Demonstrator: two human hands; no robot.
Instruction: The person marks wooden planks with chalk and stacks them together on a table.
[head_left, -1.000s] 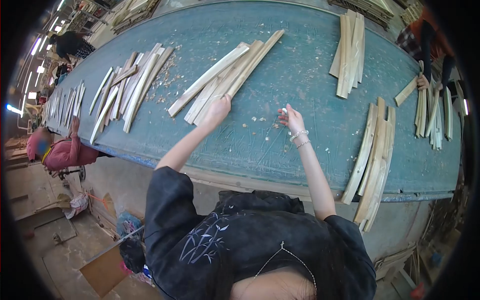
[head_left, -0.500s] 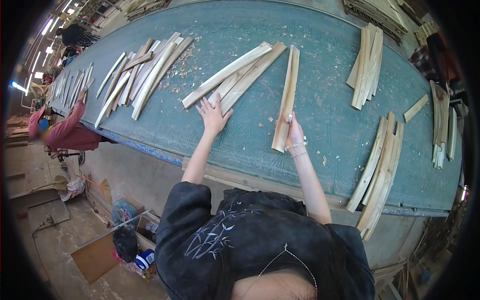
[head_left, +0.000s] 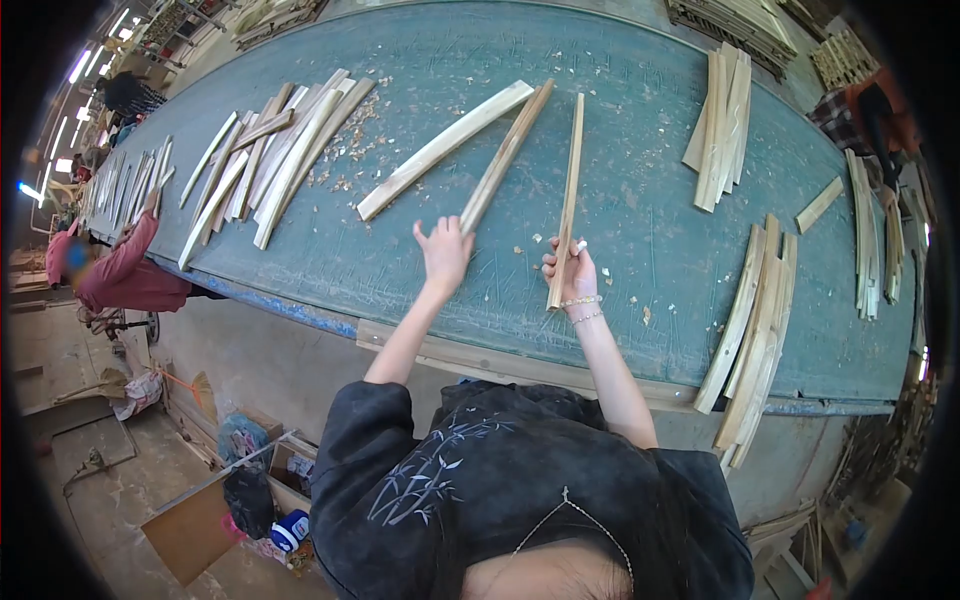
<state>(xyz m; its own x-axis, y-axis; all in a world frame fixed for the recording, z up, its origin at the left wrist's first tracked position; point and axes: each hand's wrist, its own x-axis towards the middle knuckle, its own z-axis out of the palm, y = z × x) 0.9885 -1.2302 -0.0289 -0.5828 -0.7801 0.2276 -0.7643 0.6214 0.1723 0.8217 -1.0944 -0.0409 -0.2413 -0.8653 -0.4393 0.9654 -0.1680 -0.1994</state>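
Observation:
My right hand (head_left: 570,268) is closed around the lower part of a narrow wooden strip (head_left: 573,165), which points away from me, its edge turned up. To the left, my left hand (head_left: 445,256) touches the near end of another strip (head_left: 508,155); its thumb and fingers are spread, and that strip also looks turned on edge. Further left a paler, wider strip (head_left: 445,150) lies flat on the green tabletop (head_left: 400,285), with no hand on it.
Bundles of strips lie at the left (head_left: 300,160), back right (head_left: 722,130) and near right (head_left: 752,335), the last overhanging the edge. A short piece (head_left: 819,205) lies at the right. A person in pink (head_left: 135,265) and another co-worker (head_left: 880,120) stand at the table.
The strip in my right hand has turned from its broad face onto its edge. The strips by my left hand have come apart from the pale one, and my left hand has shifted right.

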